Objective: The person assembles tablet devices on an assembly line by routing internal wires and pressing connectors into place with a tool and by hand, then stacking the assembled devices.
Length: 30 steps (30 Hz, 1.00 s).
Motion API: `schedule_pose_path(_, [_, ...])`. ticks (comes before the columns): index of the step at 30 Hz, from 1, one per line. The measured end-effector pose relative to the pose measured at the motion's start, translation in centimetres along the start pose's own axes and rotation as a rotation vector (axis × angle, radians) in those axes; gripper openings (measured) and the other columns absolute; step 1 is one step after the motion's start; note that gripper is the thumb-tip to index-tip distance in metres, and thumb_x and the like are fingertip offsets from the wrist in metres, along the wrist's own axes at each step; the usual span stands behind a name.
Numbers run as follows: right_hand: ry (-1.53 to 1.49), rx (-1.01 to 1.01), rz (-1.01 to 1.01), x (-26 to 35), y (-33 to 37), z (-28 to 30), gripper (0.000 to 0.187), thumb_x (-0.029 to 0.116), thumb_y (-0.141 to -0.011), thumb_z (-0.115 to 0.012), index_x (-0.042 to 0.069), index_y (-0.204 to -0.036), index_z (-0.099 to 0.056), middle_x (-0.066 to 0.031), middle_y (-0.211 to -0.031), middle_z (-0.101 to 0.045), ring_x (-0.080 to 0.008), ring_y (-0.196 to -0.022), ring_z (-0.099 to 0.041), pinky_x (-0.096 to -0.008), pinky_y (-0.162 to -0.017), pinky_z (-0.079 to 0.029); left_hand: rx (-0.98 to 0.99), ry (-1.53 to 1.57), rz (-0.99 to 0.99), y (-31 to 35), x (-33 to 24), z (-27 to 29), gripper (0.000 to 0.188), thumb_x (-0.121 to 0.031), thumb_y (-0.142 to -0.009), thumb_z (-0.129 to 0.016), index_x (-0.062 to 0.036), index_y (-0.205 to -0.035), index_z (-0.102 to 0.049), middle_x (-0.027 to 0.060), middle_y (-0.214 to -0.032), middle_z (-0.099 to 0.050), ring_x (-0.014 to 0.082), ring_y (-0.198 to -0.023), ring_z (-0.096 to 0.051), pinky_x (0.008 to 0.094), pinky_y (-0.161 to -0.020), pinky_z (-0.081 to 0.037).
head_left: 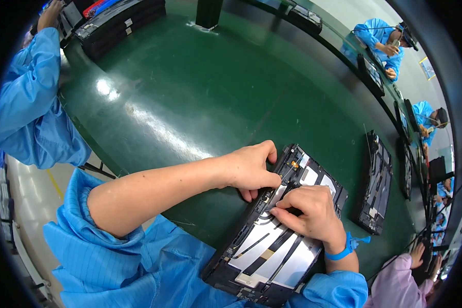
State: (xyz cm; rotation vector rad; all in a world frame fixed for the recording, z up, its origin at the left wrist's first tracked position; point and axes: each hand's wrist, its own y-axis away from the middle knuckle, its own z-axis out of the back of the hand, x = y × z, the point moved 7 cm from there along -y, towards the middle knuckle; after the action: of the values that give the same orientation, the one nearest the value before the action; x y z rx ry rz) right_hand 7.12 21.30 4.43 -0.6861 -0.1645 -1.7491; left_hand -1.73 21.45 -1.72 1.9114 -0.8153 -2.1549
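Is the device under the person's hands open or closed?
Open: the device has no cover on its upward face, leaving a silver panel and dark strips exposed.

An electronics workshop is showing here, with several people working among opened flat devices.
A broad green surface (pixel 190 97) is carrying an opened device (pixel 305 254), whose silver panels and dark ribbon strips are showing, while a second opened device (pixel 376 187) is lying to the right. Black units (pixel 120 33) are standing piled at the upper left. Co-workers in blue smocks are working at the left (pixel 28 100) and upper right (pixel 377 33), and a pink sleeve (pixel 395 285) is showing at the lower right. A yellow line (pixel 55 182) is running along the pale floor (pixel 33 197).
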Motion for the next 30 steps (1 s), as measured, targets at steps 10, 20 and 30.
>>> schedule_pose_path(10, [0.246,0.244,-0.003,0.9,-2.3,0.3,0.014,0.015,-0.06,-0.062,0.008,-0.056,-0.05,-0.004,-0.048,-0.049,-0.0199,-0.044,-0.05,-0.0288,-0.04,-0.036,0.001,0.014,0.001,0.0,0.1,0.0,0.039,-0.011,-0.07,-0.055,0.0015,-0.097,-0.03,0.0079,-0.063,-0.049,0.0116,-0.05,-0.051,0.0216,-0.043,-0.046])
schedule_pose_path(20, [0.412,0.249,-0.005,-0.4,-3.8,2.0,0.015,0.013,-0.059,-0.061,0.007,-0.058,-0.047,-0.0055,-0.049,-0.048,-0.0236,-0.048,-0.049,-0.0313,-0.044,-0.036,0.021,0.034,0.022,-0.1,0.0,0.1,0.041,-0.015,-0.07,-0.055,0.0016,-0.099,-0.031,0.0096,-0.066,-0.05,0.013,-0.051,-0.052,0.0221,-0.045,-0.046])
schedule_pose_path(30, [-0.078,0.198,-0.375,-3.3,-2.1,3.4,0.022,0.019,-0.069,-0.057,0.005,-0.084,-0.048,-0.0108,-0.055,-0.05,-0.0263,-0.055,-0.052,-0.0344,-0.049,-0.039,-0.001,0.03,0.02,0.2,0.2,0.1,0.043,-0.015,-0.068,-0.055,0.0025,-0.098,-0.031,0.0096,-0.064,-0.05,0.0134,-0.051,-0.052,0.0232,-0.044,-0.046])
